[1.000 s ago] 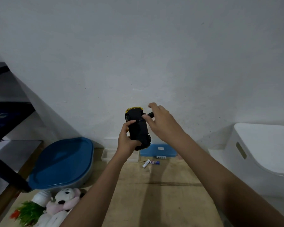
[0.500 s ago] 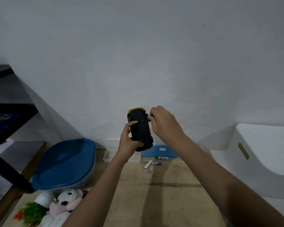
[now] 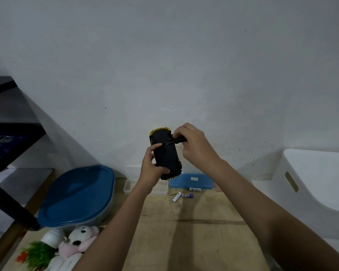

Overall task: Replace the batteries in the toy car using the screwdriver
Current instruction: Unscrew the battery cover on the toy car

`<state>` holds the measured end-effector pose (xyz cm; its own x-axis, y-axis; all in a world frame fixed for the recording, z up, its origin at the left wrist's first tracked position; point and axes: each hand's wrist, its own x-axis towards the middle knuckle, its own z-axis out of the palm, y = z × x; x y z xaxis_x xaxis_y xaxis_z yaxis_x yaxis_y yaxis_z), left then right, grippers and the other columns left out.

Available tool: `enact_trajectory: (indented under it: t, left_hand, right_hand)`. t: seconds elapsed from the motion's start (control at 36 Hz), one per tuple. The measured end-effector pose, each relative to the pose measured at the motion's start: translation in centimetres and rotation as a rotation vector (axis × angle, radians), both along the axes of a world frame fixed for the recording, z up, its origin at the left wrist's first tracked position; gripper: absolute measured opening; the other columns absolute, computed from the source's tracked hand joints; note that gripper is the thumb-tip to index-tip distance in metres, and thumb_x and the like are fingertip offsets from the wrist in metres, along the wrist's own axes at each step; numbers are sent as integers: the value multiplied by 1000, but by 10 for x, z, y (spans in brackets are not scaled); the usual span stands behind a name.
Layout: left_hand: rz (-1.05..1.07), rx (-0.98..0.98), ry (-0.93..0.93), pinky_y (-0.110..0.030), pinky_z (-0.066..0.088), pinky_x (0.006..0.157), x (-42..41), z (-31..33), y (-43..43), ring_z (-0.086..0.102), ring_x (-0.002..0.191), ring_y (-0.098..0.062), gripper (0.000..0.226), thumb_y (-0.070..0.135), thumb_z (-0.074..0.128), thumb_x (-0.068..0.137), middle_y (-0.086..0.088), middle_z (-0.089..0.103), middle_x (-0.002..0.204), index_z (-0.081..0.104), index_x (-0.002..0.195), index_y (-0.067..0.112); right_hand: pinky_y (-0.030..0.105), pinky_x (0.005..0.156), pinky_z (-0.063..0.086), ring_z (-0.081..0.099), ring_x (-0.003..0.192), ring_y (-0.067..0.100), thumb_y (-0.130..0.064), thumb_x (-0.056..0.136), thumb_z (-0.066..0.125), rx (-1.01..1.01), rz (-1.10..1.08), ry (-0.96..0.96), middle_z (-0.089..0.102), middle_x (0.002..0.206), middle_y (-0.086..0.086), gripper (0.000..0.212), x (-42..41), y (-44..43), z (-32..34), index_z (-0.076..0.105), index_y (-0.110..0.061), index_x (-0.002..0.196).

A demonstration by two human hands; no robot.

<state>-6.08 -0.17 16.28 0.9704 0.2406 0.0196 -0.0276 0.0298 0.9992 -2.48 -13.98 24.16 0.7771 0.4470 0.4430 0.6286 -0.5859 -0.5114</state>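
Observation:
I hold a yellow toy car [image 3: 165,153] upright in front of the wall, its black underside facing me. My left hand [image 3: 152,167] grips its lower half, thumb across the underside. My right hand [image 3: 193,143] is closed on a small black screwdriver [image 3: 175,141], whose tip touches the upper part of the underside. Two loose batteries [image 3: 182,196] lie on the wooden table [image 3: 194,231] below, one white and one blue and white.
A blue flat case [image 3: 192,180] and a clear box [image 3: 129,185] lie against the wall. A blue-lidded container [image 3: 76,196] stands left, a plush panda [image 3: 80,239] and a green plant [image 3: 38,255] before it. A white bin [image 3: 317,190] stands right, a dark shelf frame [image 3: 10,137] far left.
The car and both hands have shifted slightly right and up in view. My right hand has brought the screwdriver tip down onto the car's underside.

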Motion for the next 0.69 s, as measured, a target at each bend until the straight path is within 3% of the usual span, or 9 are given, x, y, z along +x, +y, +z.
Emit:
enact_trajectory:
  t: [0.08, 0.17, 0.25, 0.33, 0.39, 0.47, 0.56, 0.64, 0.69]
  left_hand:
    - [-18, 2, 14, -20, 54, 55, 0, 1, 1, 57, 94, -15, 77, -25, 59, 64, -12, 51, 124, 45, 123, 23]
    - [-7, 2, 24, -18, 52, 52, 1, 0, 2, 56, 92, -15, 77, -27, 57, 65, -13, 51, 124, 45, 124, 21]
    - [-1, -5, 29, -18, 52, 51, 3, -2, 1, 57, 94, -20, 78, -27, 57, 64, -14, 49, 126, 46, 124, 22]
    - [6, 6, 24, -21, 53, 51, 4, -2, -1, 57, 94, -23, 78, -27, 57, 63, -14, 48, 127, 46, 122, 22]
    - [9, 21, 20, -21, 54, 51, 5, -1, -1, 56, 91, -17, 77, -27, 57, 62, -12, 47, 126, 47, 121, 22]
    - [2, 59, 33, -25, 56, 54, 7, 1, -3, 56, 92, -17, 78, -27, 59, 62, -11, 46, 126, 47, 117, 27]
    - [-6, 90, 46, -30, 58, 58, 8, -2, -3, 55, 102, -29, 78, -27, 59, 62, -11, 44, 128, 47, 114, 30]
    - [-17, 90, 50, -30, 57, 57, 7, -5, -4, 54, 104, -32, 79, -27, 59, 61, -11, 44, 128, 48, 114, 31]
    - [-14, 74, 53, -26, 56, 54, 7, -5, -5, 54, 103, -29, 78, -26, 60, 60, -11, 46, 126, 48, 114, 30]
  right_hand:
    - [34, 69, 50, 56, 86, 26, -4, 91, 48, -74, -54, 9, 40, 114, 9, 32, -5, 1, -2, 46, -11, 122]
    - [31, 55, 39, 55, 74, 29, -22, 100, 35, -209, -162, 4, 44, 102, 12, 22, -2, 2, 0, 42, -6, 112]
    - [36, 61, 44, 58, 77, 30, -19, 100, 36, -216, -168, 1, 54, 92, 15, 18, 2, 3, 0, 46, -7, 93]
    - [35, 68, 47, 56, 82, 28, -2, 91, 48, -143, -94, -40, 53, 96, 12, 10, 4, 4, -3, 58, -3, 94]
    - [38, 74, 51, 54, 88, 28, 9, 83, 51, -122, -28, -43, 50, 101, 10, 20, 4, 5, -6, 61, -4, 95]
    - [35, 78, 51, 52, 93, 27, -9, 93, 48, -86, -36, -8, 41, 111, 10, 24, 0, 8, -3, 51, -8, 117]
    - [35, 69, 44, 53, 82, 28, -27, 100, 37, -188, -174, 11, 44, 107, 12, 28, 1, 9, 1, 46, -5, 115]
    - [31, 64, 38, 52, 79, 27, -11, 97, 41, -185, -158, -53, 49, 102, 13, 14, 3, 8, 1, 52, -2, 101]
    - [30, 68, 42, 53, 86, 27, 3, 90, 46, -183, -71, -40, 48, 101, 10, 15, 4, 6, -1, 57, -3, 98]
